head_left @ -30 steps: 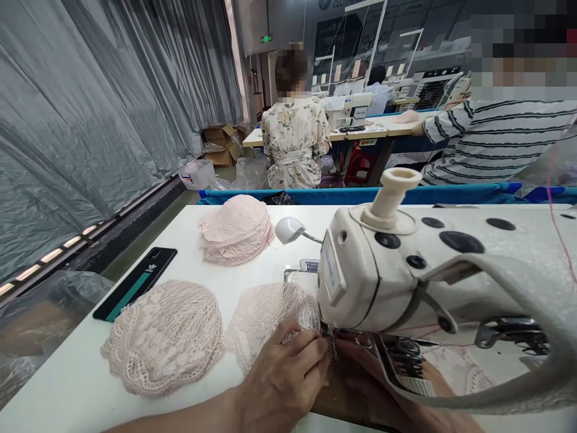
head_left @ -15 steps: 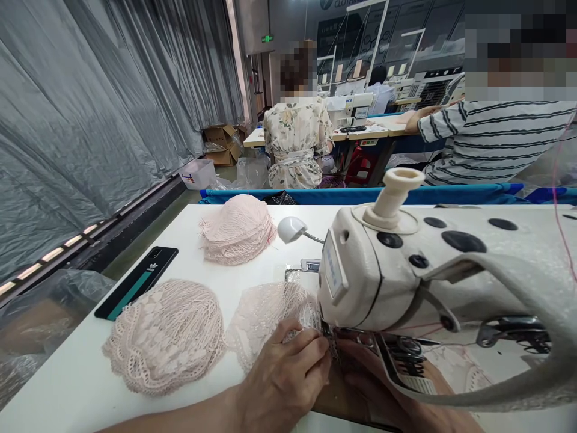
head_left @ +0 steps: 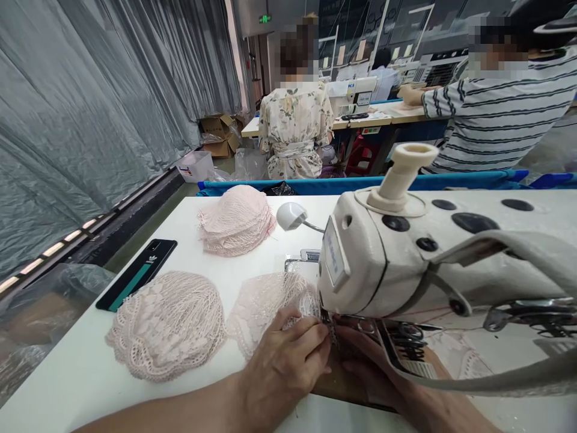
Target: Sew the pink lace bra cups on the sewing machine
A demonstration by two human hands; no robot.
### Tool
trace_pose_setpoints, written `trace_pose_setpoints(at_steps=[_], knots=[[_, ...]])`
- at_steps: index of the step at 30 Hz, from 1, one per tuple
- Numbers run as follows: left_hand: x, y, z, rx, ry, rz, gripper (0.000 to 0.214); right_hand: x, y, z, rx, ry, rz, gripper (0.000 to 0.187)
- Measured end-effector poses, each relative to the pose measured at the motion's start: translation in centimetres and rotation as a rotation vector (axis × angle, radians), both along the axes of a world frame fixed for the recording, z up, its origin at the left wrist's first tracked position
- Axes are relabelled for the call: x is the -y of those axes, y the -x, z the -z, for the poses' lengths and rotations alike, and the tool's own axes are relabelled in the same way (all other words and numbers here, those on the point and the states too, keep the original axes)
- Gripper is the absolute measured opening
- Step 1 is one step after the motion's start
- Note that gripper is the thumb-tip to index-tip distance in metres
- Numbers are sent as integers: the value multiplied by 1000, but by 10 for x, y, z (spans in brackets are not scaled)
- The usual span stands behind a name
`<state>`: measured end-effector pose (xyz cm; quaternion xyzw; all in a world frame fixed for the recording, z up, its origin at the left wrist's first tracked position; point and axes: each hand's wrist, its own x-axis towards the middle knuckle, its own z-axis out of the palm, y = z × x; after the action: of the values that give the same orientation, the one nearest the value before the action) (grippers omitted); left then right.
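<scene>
A pale pink lace piece (head_left: 256,307) lies at the needle area of a white sewing machine (head_left: 360,258). My left hand (head_left: 288,355) is closed on the near edge of this lace, its fingers bunched left of the needle. Under the machine arm, my right hand (head_left: 369,355) reaches in from the right, partly covered by the machine's guard and metal parts. Its fingertips meet the lace near the needle, but what they grip is hidden. More lace (head_left: 469,355) with red thread shows right of my right wrist.
On the white table (head_left: 180,210) are a stack of lace cups (head_left: 166,325), a pink stack of cups (head_left: 237,219), a phone (head_left: 137,273) and a small lamp (head_left: 291,215). Beyond the blue edge cloth (head_left: 351,185), a person in a floral top (head_left: 295,126) and one in stripes (head_left: 505,114) sit.
The head view has shifted slightly, so the table and machine appear a little higher. Both hands stay at the needle area, and the lace has hardly moved. The striped person's head and arm have shifted.
</scene>
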<state>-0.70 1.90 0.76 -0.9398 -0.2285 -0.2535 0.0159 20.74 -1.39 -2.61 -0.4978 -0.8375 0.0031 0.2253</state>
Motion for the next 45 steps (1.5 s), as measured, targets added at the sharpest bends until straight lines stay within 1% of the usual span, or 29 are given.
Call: trace_pose_setpoints(at_steps=[2, 6, 9, 12, 18, 20, 22, 24, 27, 31, 33, 36, 39, 45], knots=[[1, 1, 1, -14, 18, -3, 16, 0, 2, -2, -6, -3, 8, 30], [2, 0, 2, -6, 27, -7, 17, 1, 6, -12, -18, -38, 5, 31], [1, -1, 3, 17, 26, -3, 16, 3, 7, -16, -19, -74, -9, 27], [1, -2, 4, 15, 22, -5, 18, 5, 7, -13, -34, -94, -1, 26], [2, -1, 4, 19, 13, -18, 17, 5, 4, -4, 33, -90, 80, 30], [2, -1, 5, 17, 7, -16, 18, 5, 0, -4, 39, -59, 78, 29], [2, -1, 5, 21, -6, -11, 20, 6, -6, -4, 41, -19, 55, 25], [1, -1, 5, 32, -26, -4, 20, 7, -11, -4, 52, -14, 6, 19], [1, -2, 3, 66, -60, -6, 16, 8, -9, -2, 22, -87, -66, 15], [0, -3, 2, 79, -73, -15, 15, 9, 3, 2, -33, -164, -94, 10], [-1, -2, 2, 58, -68, -8, 17, 9, 7, 2, -29, -177, -92, 12], [-4, 0, 1, 54, -54, 16, 16, 9, 9, 2, -23, -192, -77, 20], [-5, 2, 2, 63, -42, 35, 15, 10, 8, 3, -14, -196, -59, 22], [-5, 3, 7, 55, -113, 35, 13, 11, 6, 7, 3, -191, -64, 23]])
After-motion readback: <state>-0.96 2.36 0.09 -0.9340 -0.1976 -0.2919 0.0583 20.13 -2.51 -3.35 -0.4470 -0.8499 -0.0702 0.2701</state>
